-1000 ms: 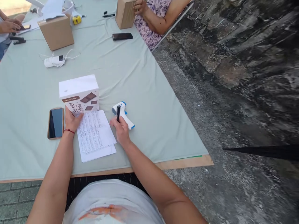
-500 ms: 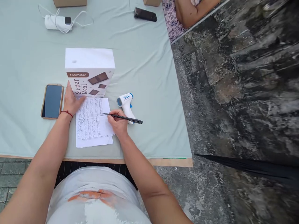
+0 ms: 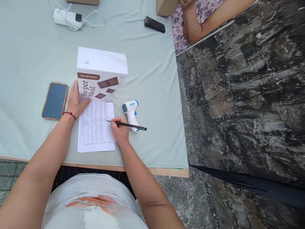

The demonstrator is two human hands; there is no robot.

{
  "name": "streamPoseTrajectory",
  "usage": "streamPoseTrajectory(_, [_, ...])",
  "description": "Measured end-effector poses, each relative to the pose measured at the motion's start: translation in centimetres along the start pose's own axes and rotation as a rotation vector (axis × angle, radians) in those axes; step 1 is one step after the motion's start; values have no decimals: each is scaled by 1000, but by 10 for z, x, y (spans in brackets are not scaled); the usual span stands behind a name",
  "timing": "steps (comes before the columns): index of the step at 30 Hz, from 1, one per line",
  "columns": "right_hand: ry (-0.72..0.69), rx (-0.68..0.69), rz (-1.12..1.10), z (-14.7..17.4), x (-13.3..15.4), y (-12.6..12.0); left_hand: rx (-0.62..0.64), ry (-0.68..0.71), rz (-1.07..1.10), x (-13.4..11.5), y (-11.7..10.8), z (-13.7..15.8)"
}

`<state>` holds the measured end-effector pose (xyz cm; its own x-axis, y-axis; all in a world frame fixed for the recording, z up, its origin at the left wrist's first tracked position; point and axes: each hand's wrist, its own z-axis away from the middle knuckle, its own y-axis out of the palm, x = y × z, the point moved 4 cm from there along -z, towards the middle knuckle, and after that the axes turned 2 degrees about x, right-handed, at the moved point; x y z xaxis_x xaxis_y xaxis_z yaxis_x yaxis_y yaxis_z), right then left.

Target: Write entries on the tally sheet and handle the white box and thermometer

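Note:
My right hand [image 3: 120,131] is closed round a black pen [image 3: 133,126], whose tip meets a sheet of paper [image 3: 95,124] covered in dense rows of small handwriting. A circled mark shows on the sheet's left part, and more white paper lies under it. At the sheet's top edge a white "NutriMotion Super Meal" box [image 3: 102,60] stands upright. My left hand [image 3: 76,103] grips its lower left corner, thumb in front and fingers along the side, partly hidden. Just beyond my right hand lies a white and blue infrared thermometer [image 3: 131,114].
A phone [image 3: 55,101] lies left of my left hand. Farther back are a white power strip [image 3: 68,18] with its cord, a black device [image 3: 154,24] and cardboard boxes [image 3: 166,8]. Another person's arm [image 3: 194,28] rests at the far right. The table's right edge borders rough stone.
The view has shifted and turned slightly, so more of the other person's arm shows. My left hand stays at the box; my right hand keeps the pen on the sheet.

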<state>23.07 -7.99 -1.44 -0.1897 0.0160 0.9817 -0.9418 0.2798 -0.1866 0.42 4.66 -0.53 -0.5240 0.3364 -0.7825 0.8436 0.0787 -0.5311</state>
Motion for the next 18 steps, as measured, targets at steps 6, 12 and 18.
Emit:
streamPoseTrajectory(6, [29,34,-9,0,0,2,-2,-33,-53,-10,-4,3])
streamPoseTrajectory(12, [40,68,-28,1,-4,8,-9,-61,-85,-16,-8,8])
streamPoseTrajectory(18, [35,83,-40,4,-5,14,-27,-132,-94,-13,-10,12])
